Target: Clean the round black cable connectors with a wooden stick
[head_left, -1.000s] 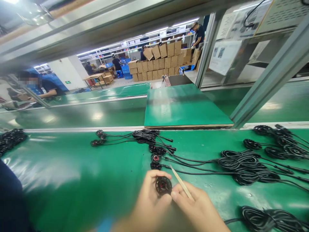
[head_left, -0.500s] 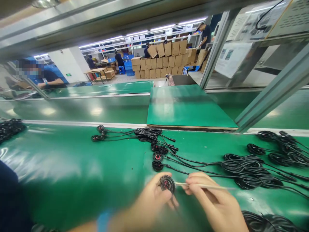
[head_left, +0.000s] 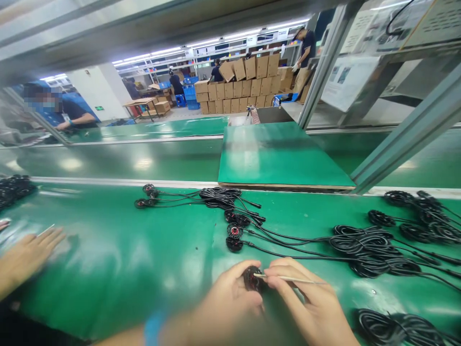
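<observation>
Gripping black disc (head_left: pixel 251 278), left hand (head_left: pixel 230 300); right hand (head_left: pixel 306 300) pinches stick (head_left: pixel 284 278). Co-worker's hand (head_left: pixel 27 257) newly in.

- Green board (head_left: pixel 281 156) lying at twelve o'clock on the worktop (head_left: pixel 108 259).
- Stacked cartons (head_left: pixel 245 84) standing beyond.
- Co-worker's hand (head_left: pixel 27 257) resting at nine o'clock.
- Cable bundles (head_left: pixel 370 250) lying at three o'clock.

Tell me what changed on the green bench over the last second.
The right hand swung the thin stick from upright to level, its tip at the round black part in the left hand. Another person's hand came in at left. Both grips and the cable bundles stayed.
</observation>
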{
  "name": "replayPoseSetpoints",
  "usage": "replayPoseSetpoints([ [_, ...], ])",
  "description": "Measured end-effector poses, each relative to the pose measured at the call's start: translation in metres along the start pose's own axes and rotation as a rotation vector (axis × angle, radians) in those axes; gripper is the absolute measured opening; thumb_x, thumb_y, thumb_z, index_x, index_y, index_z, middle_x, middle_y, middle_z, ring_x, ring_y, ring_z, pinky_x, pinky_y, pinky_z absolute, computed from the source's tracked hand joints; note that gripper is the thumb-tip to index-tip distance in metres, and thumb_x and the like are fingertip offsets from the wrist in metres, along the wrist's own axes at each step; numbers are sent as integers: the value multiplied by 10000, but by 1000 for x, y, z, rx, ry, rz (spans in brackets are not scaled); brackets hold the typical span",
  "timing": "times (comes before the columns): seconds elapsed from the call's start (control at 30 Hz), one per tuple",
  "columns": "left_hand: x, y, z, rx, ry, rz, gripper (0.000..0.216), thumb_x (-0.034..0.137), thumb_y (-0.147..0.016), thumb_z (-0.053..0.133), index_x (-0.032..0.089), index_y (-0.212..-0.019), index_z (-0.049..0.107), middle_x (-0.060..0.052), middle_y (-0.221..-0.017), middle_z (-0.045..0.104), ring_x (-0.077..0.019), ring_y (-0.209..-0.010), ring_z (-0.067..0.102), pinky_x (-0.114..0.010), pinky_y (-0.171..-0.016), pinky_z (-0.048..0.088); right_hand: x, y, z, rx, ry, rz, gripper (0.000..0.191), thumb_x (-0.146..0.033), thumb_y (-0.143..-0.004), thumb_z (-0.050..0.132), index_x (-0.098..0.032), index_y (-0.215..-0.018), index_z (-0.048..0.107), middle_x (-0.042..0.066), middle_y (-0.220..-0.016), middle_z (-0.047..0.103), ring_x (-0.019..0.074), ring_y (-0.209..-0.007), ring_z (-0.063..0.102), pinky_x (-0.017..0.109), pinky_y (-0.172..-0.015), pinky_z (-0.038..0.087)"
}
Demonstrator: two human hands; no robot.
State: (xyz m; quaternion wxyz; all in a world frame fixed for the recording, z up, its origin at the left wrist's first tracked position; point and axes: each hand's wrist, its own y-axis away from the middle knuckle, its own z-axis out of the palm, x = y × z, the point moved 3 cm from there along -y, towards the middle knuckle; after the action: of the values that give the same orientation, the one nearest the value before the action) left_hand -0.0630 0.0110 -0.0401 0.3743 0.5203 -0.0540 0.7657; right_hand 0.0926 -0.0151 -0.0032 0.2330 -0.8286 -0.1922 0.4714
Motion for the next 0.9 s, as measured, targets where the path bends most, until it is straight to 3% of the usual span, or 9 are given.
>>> replayPoseSetpoints([
  [0.2,7,0,4,-99,-39,57,306,275,-778,755,146,-1021,623,-16,-828,610,-91,-678,574,-197,-633,441,6,-1,9,-84,-90,27,185,-112,-930,522,-211,-862,663,12,-824,698,140,-834,647,220,-738,537],
  [0.33,8,0,5,-78,-52,74,449,357,-758,782,142,-1114,611,-25,-819,630,-100,-669,586,-211,-654,462,7,-4,6,-140,-142,76,191,-132,-946,517,-215,-860,665,9,-837,682,129,-832,631,217,-744,514],
  [0.5,-3,-6,-11,-97,-99,85,619,457,-772,757,128,-1251,545,-63,-842,656,-129,-685,621,-232,-654,489,5,-5,-12,-59,-203,110,161,-143,-954,519,-237,-905,640,-6,-864,650,122,-870,597,220,-758,487],
  [0.63,-6,-7,-14,-160,-96,55,651,494,-745,772,131,-1243,563,-54,-796,652,-122,-639,611,-215,-598,476,4,-2,-13,-198,-285,161,144,-174,-977,480,-239,-962,608,13,-952,611,139,-956,575,264,-829,478],
  [0.77,7,-5,-1,-215,-56,22,554,478,-741,782,126,-1142,633,-38,-764,646,-90,-595,584,-187,-576,439,2,-2,-9,-376,-346,171,157,-189,-997,426,-235,-1009,575,32,-1024,571,150,-999,555,311,-879,462],
  [0.9,16,-2,7,-257,-13,31,489,438,-746,791,138,-1108,656,-27,-794,639,-82,-611,595,-176,-577,431,3,-2,-8,-443,-313,168,158,-195,-1007,405,-239,-1043,552,36,-1062,551,151,-1019,535,317,-893,446],
])
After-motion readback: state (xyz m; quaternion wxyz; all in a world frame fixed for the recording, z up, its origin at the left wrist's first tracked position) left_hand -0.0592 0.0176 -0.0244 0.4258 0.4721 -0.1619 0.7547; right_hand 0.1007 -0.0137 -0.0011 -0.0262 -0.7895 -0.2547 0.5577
